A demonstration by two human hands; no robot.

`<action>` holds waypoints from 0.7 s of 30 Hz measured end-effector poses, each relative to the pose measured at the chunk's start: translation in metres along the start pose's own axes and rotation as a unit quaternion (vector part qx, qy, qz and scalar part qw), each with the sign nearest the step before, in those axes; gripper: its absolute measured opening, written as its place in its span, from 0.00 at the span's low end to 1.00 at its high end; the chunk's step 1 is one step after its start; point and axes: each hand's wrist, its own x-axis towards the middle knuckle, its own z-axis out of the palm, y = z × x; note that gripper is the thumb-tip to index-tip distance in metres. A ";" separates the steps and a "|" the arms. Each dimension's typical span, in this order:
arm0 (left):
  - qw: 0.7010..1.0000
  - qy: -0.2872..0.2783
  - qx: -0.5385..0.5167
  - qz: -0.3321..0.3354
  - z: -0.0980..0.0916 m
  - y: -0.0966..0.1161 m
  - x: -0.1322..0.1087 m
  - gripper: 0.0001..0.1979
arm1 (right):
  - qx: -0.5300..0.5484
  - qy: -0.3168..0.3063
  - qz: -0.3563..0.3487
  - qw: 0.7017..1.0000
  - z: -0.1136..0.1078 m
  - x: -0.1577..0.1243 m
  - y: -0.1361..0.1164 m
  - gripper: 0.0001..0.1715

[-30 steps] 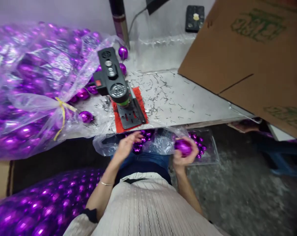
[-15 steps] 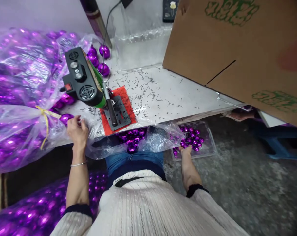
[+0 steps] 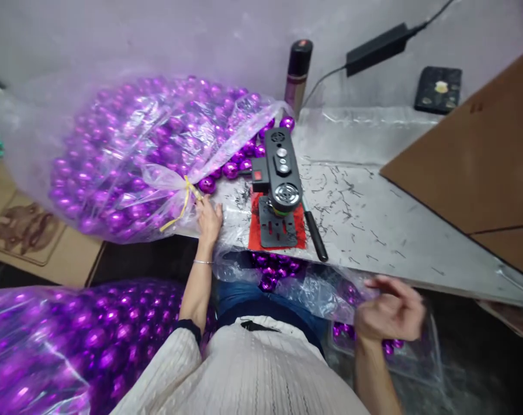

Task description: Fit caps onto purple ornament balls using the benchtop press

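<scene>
Left of the machine [image 3: 282, 167], your left hand [image 3: 209, 219] is by a ball [image 3: 207, 185] and the bag [image 3: 157, 138] — grip unclear; right of it, your right hand [image 3: 391, 314] is curled, contents unclear, over the tray [image 3: 417, 362] — likely placed for reach.

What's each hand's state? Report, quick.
Left hand: beside the yellow tie; can't tell if gripping.
Right hand: fingers curled, blurred; can't tell if holding.

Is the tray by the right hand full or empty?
Partly filled: the tray holds purple balls, but its right side looks bare; the right hand hides some.
</scene>
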 end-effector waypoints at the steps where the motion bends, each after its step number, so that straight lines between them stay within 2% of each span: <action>1: 1.000 0.007 -0.008 -0.008 0.002 -0.001 0.001 0.22 | 0.017 -0.043 -0.075 0.996 0.013 -0.003 -0.014 0.10; 3: 0.999 0.031 -0.029 0.003 0.005 0.000 0.006 0.20 | 0.060 -0.173 -0.151 0.972 0.039 -0.010 -0.039 0.10; 4: 0.998 0.042 -0.039 0.020 0.006 0.002 0.009 0.20 | 0.081 -0.235 -0.166 0.954 0.051 -0.014 -0.049 0.11; 7: 0.996 0.062 -0.040 0.046 0.008 0.009 0.024 0.27 | 0.119 -0.338 -0.181 0.916 0.079 -0.027 -0.067 0.15; 11: 0.999 0.031 -0.019 -0.009 0.013 0.020 0.049 0.33 | 0.140 -0.387 -0.187 0.892 0.096 -0.039 -0.073 0.15; 14: 0.999 -0.007 -0.041 -0.004 0.016 0.021 0.063 0.33 | 0.134 -0.390 -0.178 0.893 0.098 -0.041 -0.072 0.13; 16: 0.995 -0.020 -0.094 0.008 0.017 0.019 0.066 0.32 | 0.127 -0.386 -0.169 0.898 0.098 -0.040 -0.071 0.12; 19: 0.978 -0.035 -0.203 0.032 0.011 0.019 0.051 0.33 | 0.133 -0.391 -0.135 0.901 0.099 -0.037 -0.068 0.11; 21: 0.968 -0.039 -0.237 0.071 0.004 0.023 0.022 0.35 | 0.135 -0.407 -0.066 0.901 0.103 -0.037 -0.067 0.11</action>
